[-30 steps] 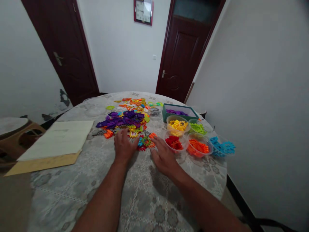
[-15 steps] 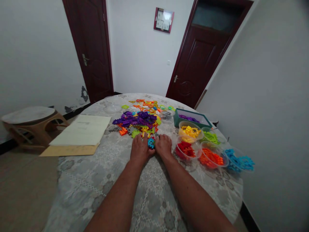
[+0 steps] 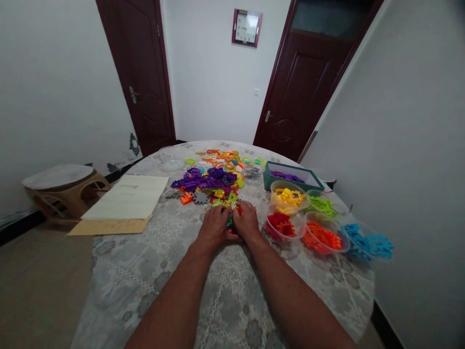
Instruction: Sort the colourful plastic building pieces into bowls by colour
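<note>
My left hand (image 3: 215, 225) and my right hand (image 3: 247, 222) meet at the near side of a heap of plastic pieces, fingers closed around a small cluster of interlocking toy pieces (image 3: 230, 220). Blue, green and red show between the fingers; most of the cluster is hidden. Just beyond my fingertips lie yellow and green pieces (image 3: 220, 194) and a dark grey gear-edged piece (image 3: 201, 198). Purple pieces (image 3: 207, 179) are piled behind those, with an orange piece (image 3: 186, 198) at the left edge of the heap.
On the right stand clear bowls of yellow (image 3: 288, 197), red (image 3: 281, 225), orange (image 3: 323, 237), green (image 3: 321, 206) and blue pieces (image 3: 370, 242). A green box (image 3: 269, 182) holds purple ones. Left are a paper sheet (image 3: 127, 196), brown cardboard (image 3: 109, 227) and a stool (image 3: 60, 177).
My hands have drawn closer together and turned inward around the cluster, so less of its blue piece shows; some red now shows by my right fingers. The view has shifted slightly.
</note>
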Demonstrator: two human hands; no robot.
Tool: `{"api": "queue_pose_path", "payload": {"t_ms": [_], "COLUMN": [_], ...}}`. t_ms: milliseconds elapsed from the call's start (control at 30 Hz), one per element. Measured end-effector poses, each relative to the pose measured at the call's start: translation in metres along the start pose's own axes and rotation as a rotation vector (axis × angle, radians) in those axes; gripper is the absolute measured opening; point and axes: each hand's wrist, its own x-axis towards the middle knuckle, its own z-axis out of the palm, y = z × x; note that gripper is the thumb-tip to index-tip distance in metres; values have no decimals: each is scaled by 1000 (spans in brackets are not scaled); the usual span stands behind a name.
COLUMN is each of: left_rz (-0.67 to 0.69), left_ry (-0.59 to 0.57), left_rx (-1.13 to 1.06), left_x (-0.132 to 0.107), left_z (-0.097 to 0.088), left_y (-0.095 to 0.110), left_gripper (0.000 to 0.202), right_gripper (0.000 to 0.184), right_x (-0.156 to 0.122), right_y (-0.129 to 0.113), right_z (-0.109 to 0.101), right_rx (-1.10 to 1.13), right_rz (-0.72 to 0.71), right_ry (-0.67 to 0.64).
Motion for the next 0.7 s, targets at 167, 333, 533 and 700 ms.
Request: {"api": "queue_pose_path", "payload": {"t_ms": [167,333,533,700], "left_rz": [25,57,44,53], "left_ry": [50,56,106,145], "left_rx": [-29,-65,-84,-99], "left_x": [-1,1,2,0], "left_z": [3,4,8,9], "left_y": [-2,-6,-10,-10], "left_gripper": [79,70,77,63], "right_gripper": [42,36,36,45], "right_x": [-2,-5,-6,-1], "right_y": [-10,-19,-15,-17], "right_z": [-1,-9,-14,-8], "right_rx": [-53,-151,-93,-64], "right_rz": [46,27,27,60], "right_ry": [-7,-66,-52,-15]}}
